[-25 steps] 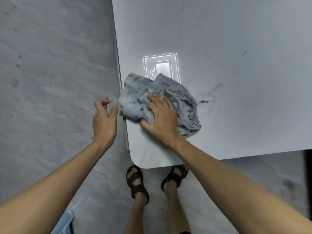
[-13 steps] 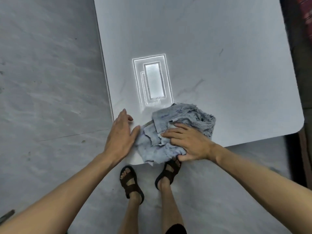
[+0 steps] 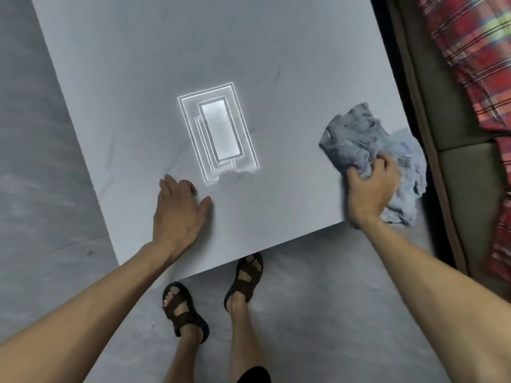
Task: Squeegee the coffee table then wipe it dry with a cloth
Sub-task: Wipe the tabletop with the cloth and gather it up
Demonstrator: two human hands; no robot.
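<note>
The white marble-look coffee table [image 3: 154, 64] fills the upper middle of the head view. A crumpled grey-blue cloth [image 3: 356, 139] lies at the table's near right corner, part of it hanging over the right edge. My right hand [image 3: 370, 192] grips the cloth and presses it on the tabletop. My left hand [image 3: 179, 211] rests flat on the table near its front edge, fingers spread, holding nothing. A bright ceiling-light reflection [image 3: 218, 131] shines on the tabletop between my hands. No squeegee is in view.
A sofa [image 3: 453, 161] with a red plaid blanket [image 3: 475, 59] stands close against the table's right side. Grey floor [image 3: 41, 161] lies to the left and in front. My sandalled feet [image 3: 215, 297] stand just under the front edge.
My right hand has swept the cloth from the near left corner across the front to the near right corner. My left hand moved from the table's left edge onto the tabletop.
</note>
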